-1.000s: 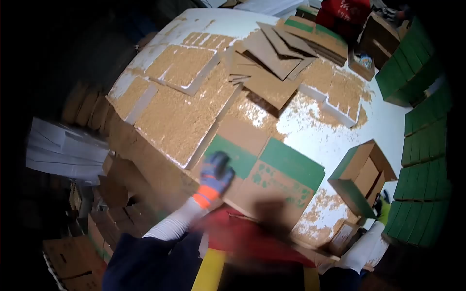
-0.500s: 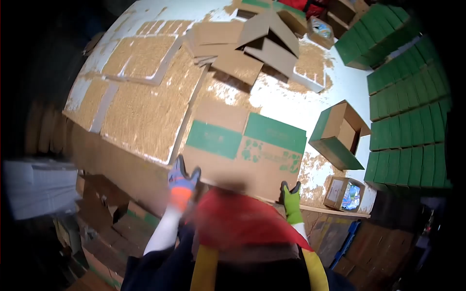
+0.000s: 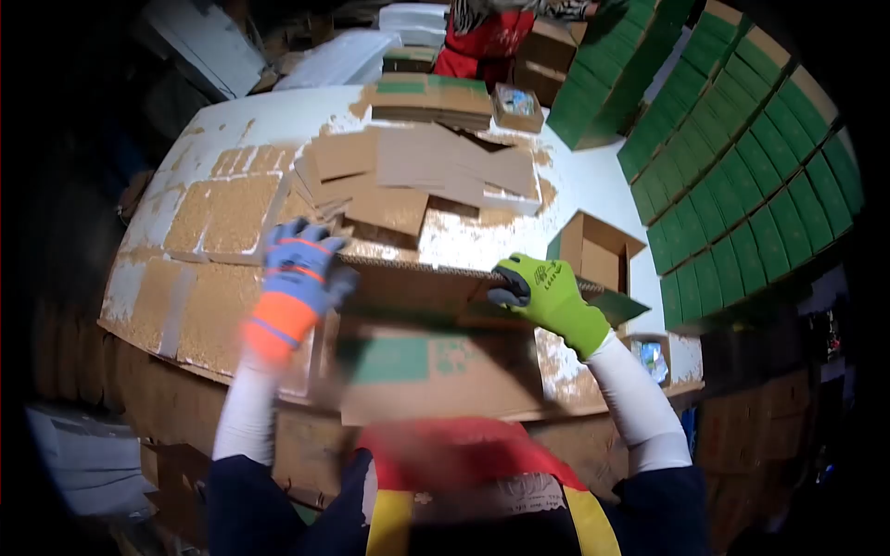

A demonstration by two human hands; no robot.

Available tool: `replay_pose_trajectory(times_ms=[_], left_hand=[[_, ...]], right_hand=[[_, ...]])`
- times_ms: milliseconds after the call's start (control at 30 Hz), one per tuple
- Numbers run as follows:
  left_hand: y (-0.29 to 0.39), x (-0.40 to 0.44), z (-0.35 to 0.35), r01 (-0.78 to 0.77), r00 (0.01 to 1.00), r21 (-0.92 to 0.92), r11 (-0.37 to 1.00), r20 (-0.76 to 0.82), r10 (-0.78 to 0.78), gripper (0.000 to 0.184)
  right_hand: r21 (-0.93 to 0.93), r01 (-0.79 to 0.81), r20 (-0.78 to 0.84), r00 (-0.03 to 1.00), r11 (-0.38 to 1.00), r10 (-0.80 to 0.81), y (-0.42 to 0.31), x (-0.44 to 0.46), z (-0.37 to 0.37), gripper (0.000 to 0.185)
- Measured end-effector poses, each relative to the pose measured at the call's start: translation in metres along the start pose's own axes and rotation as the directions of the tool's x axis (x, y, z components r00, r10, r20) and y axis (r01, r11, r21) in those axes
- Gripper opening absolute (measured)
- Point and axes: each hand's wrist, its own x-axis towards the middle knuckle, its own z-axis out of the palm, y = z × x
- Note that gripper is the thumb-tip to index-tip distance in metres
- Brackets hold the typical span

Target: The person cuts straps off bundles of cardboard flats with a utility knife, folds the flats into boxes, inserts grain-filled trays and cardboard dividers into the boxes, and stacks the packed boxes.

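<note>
A brown cardboard panel of a carton stands raised on its edge across the table, its corrugated top edge level with my hands. My right hand, in a green glove with dark fingertips, has its fingers bent over that edge near the right end. At the left end is my left hand, in a grey-blue and orange glove, thumb and fingers either side of the edge, somewhat blurred. Nearer me lies flat cardboard with green print. Whether it joins the raised panel I cannot tell.
An open carton stands to the right, near a small box with blue packets. Loose cardboard sheets lie behind. Rows of green cartons line the right side. A person in red is at the far side.
Both hands have moved from the near table edge forward and up. A carton panel that lay flat is now raised between them. The view has tilted up, showing more of the far side.
</note>
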Motion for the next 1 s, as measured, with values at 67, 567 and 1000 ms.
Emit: replay_pose_trajectory(times_ms=[67,567,1000], left_hand=[[0.051,0.008,0.009,-0.132,0.986,-0.056,0.99,-0.11,0.125,0.068],[0.126,-0.055,-0.024,-0.608,0.784,-0.681,0.408,-0.432,0.447,0.027],[0.024,-0.016,0.087,-0.449,0.884,-0.307,0.839,-0.013,0.468,0.048]], right_hand=[[0.079,0.057,-0.052,0.997,0.995,-0.053,0.006,0.01,-0.008,0.046],[0.023,0.171,-0.027,0.985,0.985,-0.171,-0.022,0.127,0.022,0.036],[0.119,0.19,-0.621,0.78,0.975,-0.076,0.017,0.027,-0.037,0.076]])
